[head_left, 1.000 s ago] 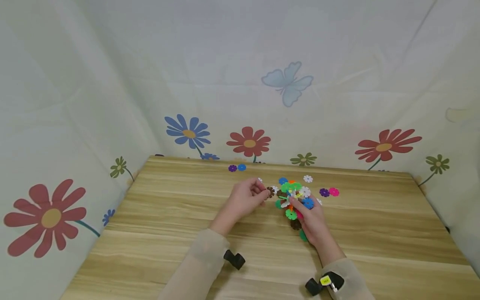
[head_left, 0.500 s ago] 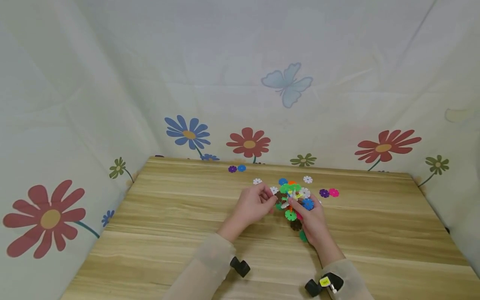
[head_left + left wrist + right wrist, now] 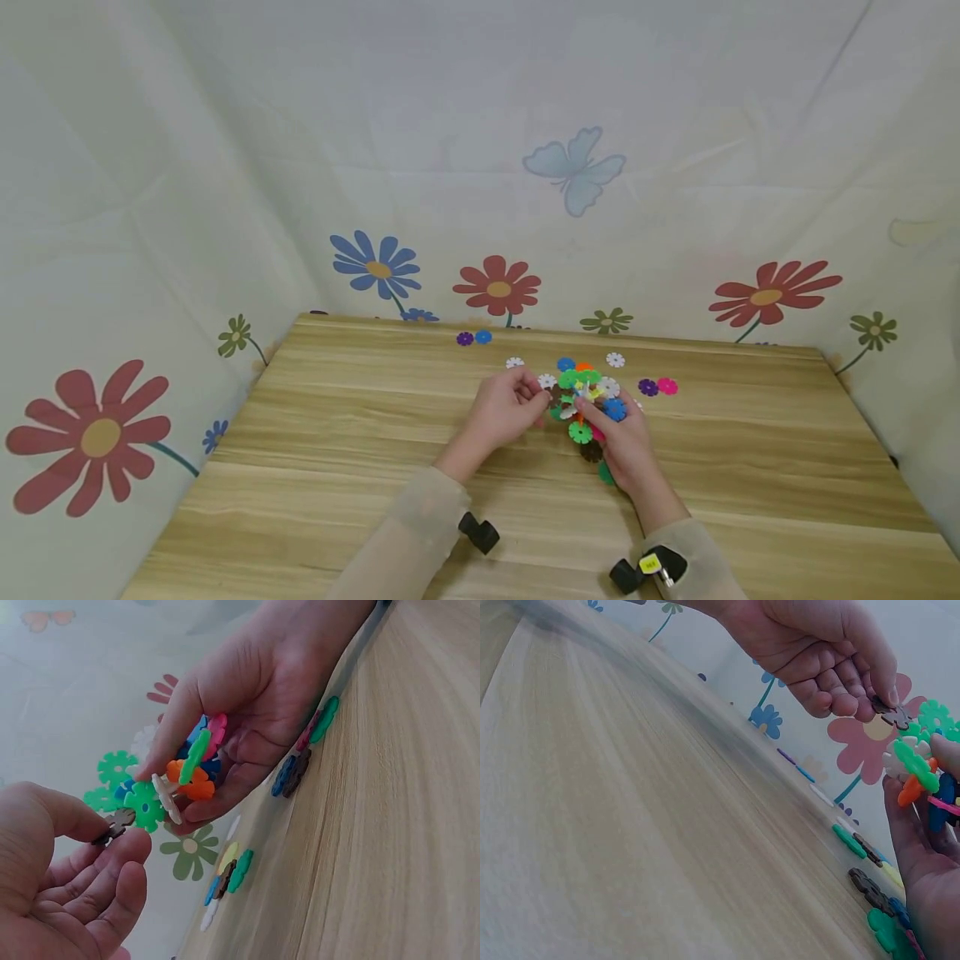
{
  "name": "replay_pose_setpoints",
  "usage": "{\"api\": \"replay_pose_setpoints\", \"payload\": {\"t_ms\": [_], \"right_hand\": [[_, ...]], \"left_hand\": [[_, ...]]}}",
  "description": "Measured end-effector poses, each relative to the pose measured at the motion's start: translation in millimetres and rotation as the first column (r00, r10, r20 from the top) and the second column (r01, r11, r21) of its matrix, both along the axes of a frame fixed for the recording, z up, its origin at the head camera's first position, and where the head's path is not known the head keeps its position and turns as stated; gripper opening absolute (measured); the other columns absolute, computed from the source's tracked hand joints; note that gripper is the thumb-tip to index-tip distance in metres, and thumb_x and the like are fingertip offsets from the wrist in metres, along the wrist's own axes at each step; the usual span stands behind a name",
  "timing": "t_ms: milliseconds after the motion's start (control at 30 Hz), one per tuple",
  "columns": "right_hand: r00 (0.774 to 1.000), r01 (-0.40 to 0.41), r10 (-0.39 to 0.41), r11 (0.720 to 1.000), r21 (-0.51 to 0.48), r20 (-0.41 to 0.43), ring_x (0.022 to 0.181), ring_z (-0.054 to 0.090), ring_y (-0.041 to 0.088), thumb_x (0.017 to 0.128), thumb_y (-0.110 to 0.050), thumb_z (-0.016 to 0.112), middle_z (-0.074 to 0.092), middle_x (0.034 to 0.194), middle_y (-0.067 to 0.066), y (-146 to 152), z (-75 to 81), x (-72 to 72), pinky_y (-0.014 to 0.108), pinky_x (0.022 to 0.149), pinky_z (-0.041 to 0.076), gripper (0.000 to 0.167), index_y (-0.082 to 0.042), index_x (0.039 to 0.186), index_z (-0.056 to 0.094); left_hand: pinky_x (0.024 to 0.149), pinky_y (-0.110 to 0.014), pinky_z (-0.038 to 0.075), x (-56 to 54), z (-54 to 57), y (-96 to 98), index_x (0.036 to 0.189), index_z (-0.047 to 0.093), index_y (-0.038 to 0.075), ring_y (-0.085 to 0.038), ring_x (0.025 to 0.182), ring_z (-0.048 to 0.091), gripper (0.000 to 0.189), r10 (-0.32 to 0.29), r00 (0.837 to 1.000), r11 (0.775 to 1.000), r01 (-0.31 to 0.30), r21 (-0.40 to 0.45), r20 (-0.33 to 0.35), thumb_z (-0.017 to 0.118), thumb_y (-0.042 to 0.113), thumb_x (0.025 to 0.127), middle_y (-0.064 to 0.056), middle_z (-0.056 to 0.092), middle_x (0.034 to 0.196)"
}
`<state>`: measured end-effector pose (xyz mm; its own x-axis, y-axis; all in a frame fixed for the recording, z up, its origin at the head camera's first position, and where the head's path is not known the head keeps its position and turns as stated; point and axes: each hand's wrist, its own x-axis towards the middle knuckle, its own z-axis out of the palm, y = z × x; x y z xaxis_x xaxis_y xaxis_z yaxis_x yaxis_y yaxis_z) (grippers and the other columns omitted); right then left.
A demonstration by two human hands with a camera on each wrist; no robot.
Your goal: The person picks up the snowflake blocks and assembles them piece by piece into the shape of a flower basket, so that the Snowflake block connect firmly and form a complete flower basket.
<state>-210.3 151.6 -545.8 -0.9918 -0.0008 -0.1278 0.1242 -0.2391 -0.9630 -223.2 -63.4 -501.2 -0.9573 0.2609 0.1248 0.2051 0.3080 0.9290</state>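
Note:
My left hand (image 3: pixel 506 410) pinches a brown notched plastic disc (image 3: pixel 120 820) between thumb and forefinger. Its edge meets a green notched disc (image 3: pixel 144 807) on a cluster of interlocked discs; whether it is slotted in, I cannot tell. That cluster, with green, orange (image 3: pixel 196 784), white, blue and pink discs, is gripped by the thumb and fingers of my right hand (image 3: pixel 628 433). Both hands are raised above the table in the wrist views. In the right wrist view the brown disc (image 3: pixel 892 714) shows at the cluster's left side.
On the wooden table (image 3: pixel 337 400) several loose discs lie around and beneath the cluster. A purple disc (image 3: pixel 465 338) and a blue disc (image 3: pixel 483 337) lie near the back edge. Another purple disc (image 3: pixel 648 387) and a pink disc (image 3: pixel 667 386) lie to the right. A floral cloth hangs behind.
My left hand has moved right with the brown disc, up to the cluster, uncovering a white disc on the table behind it. The right hand has stayed nearly still.

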Motion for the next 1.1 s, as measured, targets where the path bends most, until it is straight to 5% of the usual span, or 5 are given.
{"api": "replay_pose_setpoints", "payload": {"t_ms": [567,867,1100], "right_hand": [[1.000,0.013,-0.013,0.998,0.059,-0.008,0.119,0.066,0.010,0.102,-0.010,0.078,0.064,0.138,0.004,3.2,-2.2,-1.5,0.023,0.101,0.057,0.059,-0.001,0.153,0.050],[1.000,0.029,-0.029,0.994,0.104,-0.003,0.116,0.066,0.011,0.100,-0.010,0.081,0.066,0.135,0.005,5.5,-2.0,-0.6,0.023,0.098,0.057,0.058,-0.001,0.151,0.053],[0.999,0.042,-0.042,0.999,0.013,-0.022,0.122,0.067,0.011,0.102,-0.011,0.079,0.070,0.133,-0.001,-0.4,-3.5,0.3,0.025,0.104,0.056,0.056,0.001,0.150,0.053]], "left_hand": [[0.049,-0.023,0.049,4.0,-2.7,12.5,0.092,0.068,0.007,-0.011,0.062,0.073,0.012,-0.021,0.996,1.000,0.021,-0.007,-0.090,0.076,0.004,0.102,0.003,0.073,0.075],[0.050,-0.021,0.050,4.8,-5.4,20.2,0.091,0.068,0.007,-0.016,0.064,0.074,0.014,-0.019,0.996,0.999,0.015,-0.039,-0.089,0.075,0.003,0.102,-0.002,0.074,0.076],[0.054,-0.024,0.054,-6.6,-5.5,8.9,0.097,0.069,0.009,-0.022,0.068,0.075,0.012,-0.064,0.993,0.996,0.057,-0.074,-0.100,0.075,0.015,0.105,0.003,0.073,0.080]]}}
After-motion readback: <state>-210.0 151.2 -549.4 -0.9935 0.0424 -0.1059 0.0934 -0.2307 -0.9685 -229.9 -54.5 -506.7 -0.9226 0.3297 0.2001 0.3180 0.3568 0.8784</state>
